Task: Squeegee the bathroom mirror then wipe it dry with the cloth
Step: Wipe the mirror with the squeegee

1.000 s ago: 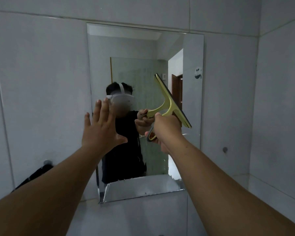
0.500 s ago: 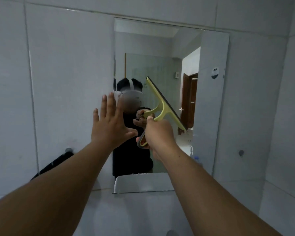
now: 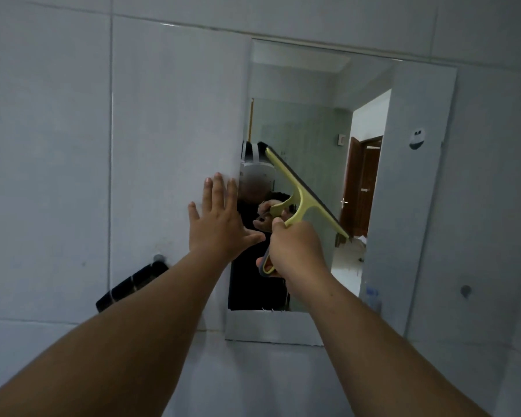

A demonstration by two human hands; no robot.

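Observation:
A rectangular frameless mirror (image 3: pixel 319 115) hangs on the grey tiled wall and reflects a person, a doorway and a brown door. My right hand (image 3: pixel 295 251) grips the handle of a yellow-green squeegee (image 3: pixel 304 197) whose dark rubber blade slants from upper left to lower right against the mirror's left part. My left hand (image 3: pixel 220 224) is raised flat with fingers spread at the mirror's left edge, holding nothing. No cloth is in view.
A black object (image 3: pixel 130 285) hangs from a wall knob (image 3: pixel 158 258) left of the mirror. Another small knob (image 3: pixel 465 291) sits on the wall to the right. A small sticker (image 3: pixel 417 138) marks the mirror's upper right.
The view has swung left, so the mirror now sits further right in frame. Both hands and the squeegee have drifted toward the mirror's left edge; the grip is unchanged.

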